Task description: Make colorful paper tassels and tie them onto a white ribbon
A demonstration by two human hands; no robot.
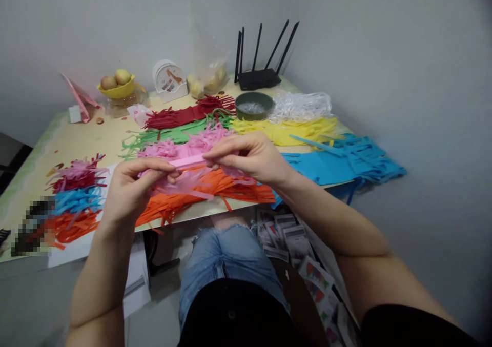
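Note:
My left hand (128,190) and my right hand (251,157) are both pinched on the ends of a pink fringed paper strip (188,161), held level above the table's front edge. Its cut fringe hangs down toward the orange fringed paper (215,185) lying below. More pink fringed paper (200,141) lies just behind my hands. Green fringed strips (169,134) and red fringed strips (180,115) sit farther back.
Yellow fringed paper (292,129), white fringed paper (302,105) and blue fringed paper (342,160) cover the right side. A grey bowl (253,105), a black router (261,75), a fruit bowl (117,86) and finished tassels (77,193) stand on the table (77,137). Printed papers (292,239) lie on the floor.

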